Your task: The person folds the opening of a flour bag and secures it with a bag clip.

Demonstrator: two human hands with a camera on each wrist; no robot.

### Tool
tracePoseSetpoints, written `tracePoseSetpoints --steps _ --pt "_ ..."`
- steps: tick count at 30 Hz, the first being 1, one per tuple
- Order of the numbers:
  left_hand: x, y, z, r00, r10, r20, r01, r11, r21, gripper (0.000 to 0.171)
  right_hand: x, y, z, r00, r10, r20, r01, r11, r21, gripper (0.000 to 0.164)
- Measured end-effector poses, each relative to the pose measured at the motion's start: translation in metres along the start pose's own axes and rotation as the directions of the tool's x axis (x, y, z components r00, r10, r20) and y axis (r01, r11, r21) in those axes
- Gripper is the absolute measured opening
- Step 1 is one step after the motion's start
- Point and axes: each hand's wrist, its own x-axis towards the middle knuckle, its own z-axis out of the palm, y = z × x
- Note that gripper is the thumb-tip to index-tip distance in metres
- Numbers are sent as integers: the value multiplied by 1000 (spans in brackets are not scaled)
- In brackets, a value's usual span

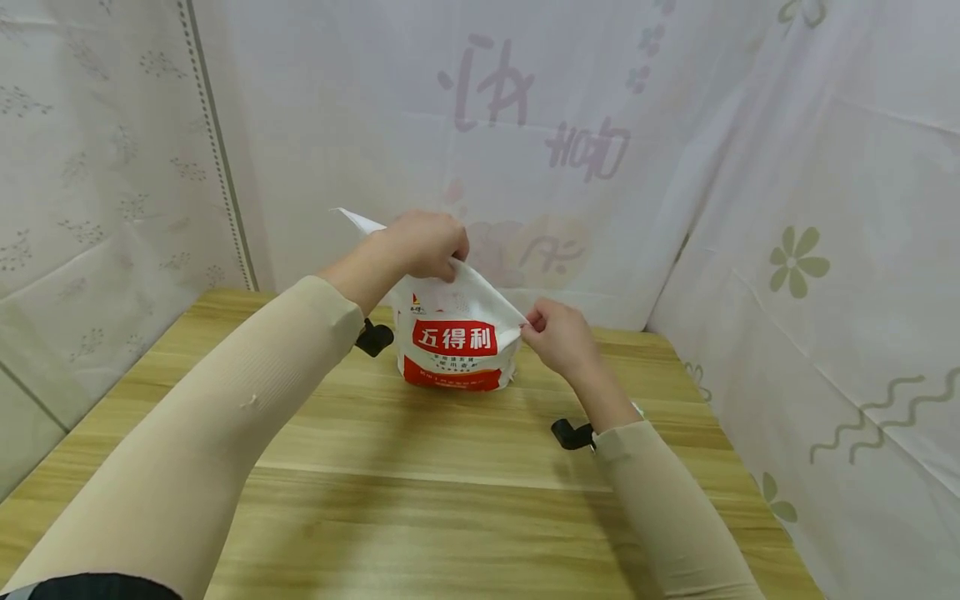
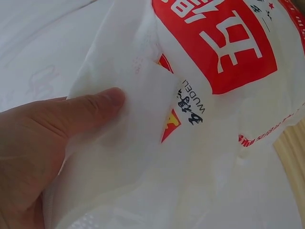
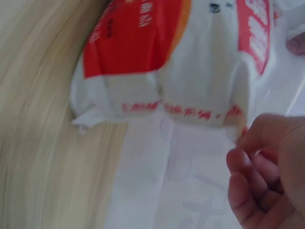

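Note:
A white flour bag (image 1: 455,337) with red panels and white characters stands upright at the back of the wooden table. Its loose top is folded over, sloping down to the right, with a white corner pointing up at the left. My left hand (image 1: 426,243) grips the folded top from above. In the left wrist view the thumb of the left hand (image 2: 62,117) presses flat on the white film, and its fingers are hidden behind. At the right end of the fold, my right hand (image 1: 561,337) pinches the bag's edge. The right wrist view shows the right hand (image 3: 269,167) with thumb and forefinger on that corner.
The wooden table (image 1: 390,508) reaches toward me under both forearms. Behind it hangs a pale printed curtain (image 1: 570,108), with patterned cloth on both sides. Black wrist-camera mounts, one at the left wrist (image 1: 374,337) and one at the right (image 1: 572,434), stick out over the table.

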Motion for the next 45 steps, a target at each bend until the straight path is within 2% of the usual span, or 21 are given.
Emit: tracePoseSetpoints --steps 6,12,15,17,24,30,38,42,45 --pt "-1 1 1 1000 1 10 0 1000 -19 17 -2 6 0 1000 -10 19 8 996 85 20" --pt "-1 1 0 1000 -1 14 1 1000 -20 16 1 2 2 996 -83 -37 83 996 19 18" --pt "-1 1 0 1000 1 15 -1 1000 -15 15 1 -1 4 994 -94 -60 94 996 -1 16" --pt "-1 2 0 1000 4 15 -4 1000 -10 14 2 -3 5 995 -86 -56 85 996 -6 16" --pt "-2 3 1 1000 1 16 -1 1000 9 12 7 -9 9 999 -35 19 33 995 95 20" --pt "-2 5 2 1000 17 -2 -16 998 57 11 15 -14 9 999 -33 42 32 999 28 17" --pt "-1 13 2 999 -39 13 38 996 80 25 21 -17 12 997 -13 79 14 1000 -2 18" --pt "2 19 6 999 -43 33 39 995 96 40 20 -17 14 997 -9 79 9 1000 1 18" --pt "7 21 11 999 -36 27 32 992 119 40 20 -18 14 997 -15 72 16 1000 -8 19"
